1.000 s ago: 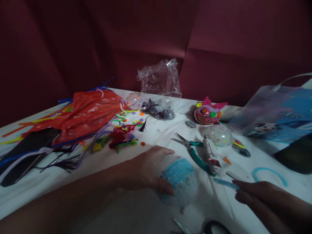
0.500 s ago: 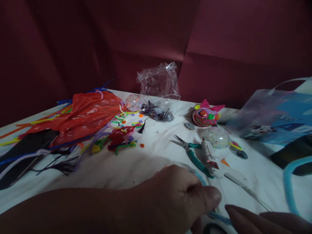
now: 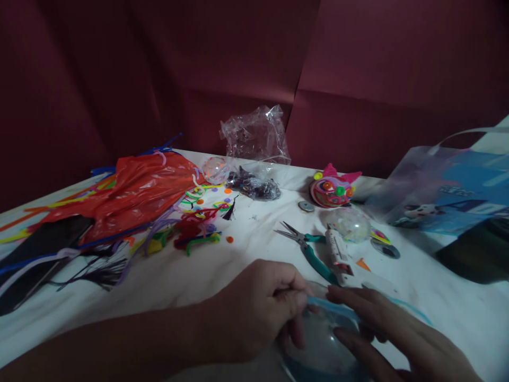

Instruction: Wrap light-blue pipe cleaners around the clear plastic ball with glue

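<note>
My left hand (image 3: 258, 307) is closed, its thumb and forefinger pinching one end of a light blue fuzzy stem (image 3: 332, 306) at the rim of a clear round plastic piece (image 3: 322, 345). From the right, my right hand (image 3: 393, 329) reaches over the same piece with fingers stretched and somewhat apart, fingertips touching the stem and the clear surface. The stem lies along the upper edge of the clear piece, and its free end runs out to the right behind my right hand. The lower part of the clear piece is cut off by the frame.
Green-handled pliers (image 3: 314, 257) and a white glue gun (image 3: 338, 254) lie just beyond my hands. Behind them are a pink decorated head (image 3: 331, 188) and a clear ball (image 3: 352, 225). Red plastic (image 3: 139, 185), colourful stems and a black phone (image 3: 43, 254) are at left.
The clear round piece has come into fuller view between my hands. My left hand has shifted slightly left, my right hand has risen over the piece, and the blue stem's loop at right has dropped away.
</note>
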`<state>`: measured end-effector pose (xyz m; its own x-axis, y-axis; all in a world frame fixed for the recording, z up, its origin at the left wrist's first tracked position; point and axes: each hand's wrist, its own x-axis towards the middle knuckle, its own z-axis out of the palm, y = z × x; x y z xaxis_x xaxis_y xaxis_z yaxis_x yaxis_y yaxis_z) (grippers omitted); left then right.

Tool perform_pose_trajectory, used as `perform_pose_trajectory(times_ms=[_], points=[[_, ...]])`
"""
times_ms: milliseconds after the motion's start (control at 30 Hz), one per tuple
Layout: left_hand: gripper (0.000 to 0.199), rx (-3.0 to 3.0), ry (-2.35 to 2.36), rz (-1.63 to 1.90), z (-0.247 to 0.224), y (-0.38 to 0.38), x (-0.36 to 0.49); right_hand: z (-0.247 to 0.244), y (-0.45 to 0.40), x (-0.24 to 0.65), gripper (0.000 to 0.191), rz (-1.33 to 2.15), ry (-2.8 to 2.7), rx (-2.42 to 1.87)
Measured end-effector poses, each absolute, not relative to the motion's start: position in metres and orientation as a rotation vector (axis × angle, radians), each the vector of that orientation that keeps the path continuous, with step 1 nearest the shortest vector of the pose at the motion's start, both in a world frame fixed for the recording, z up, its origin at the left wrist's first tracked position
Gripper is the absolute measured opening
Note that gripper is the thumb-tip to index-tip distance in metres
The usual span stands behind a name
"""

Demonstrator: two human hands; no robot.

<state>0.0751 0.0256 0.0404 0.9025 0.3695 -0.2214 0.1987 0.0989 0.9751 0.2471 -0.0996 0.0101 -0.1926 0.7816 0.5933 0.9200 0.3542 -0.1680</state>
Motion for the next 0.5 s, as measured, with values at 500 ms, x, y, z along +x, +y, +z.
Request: perform_pose_trajectory(times_ms=[500], points=[[0.008, 1.225, 0.386, 0.484, 0.049, 0.043, 0.063, 0.001, -0.121, 0.293, 0.024, -0.38, -1.786, -1.748]])
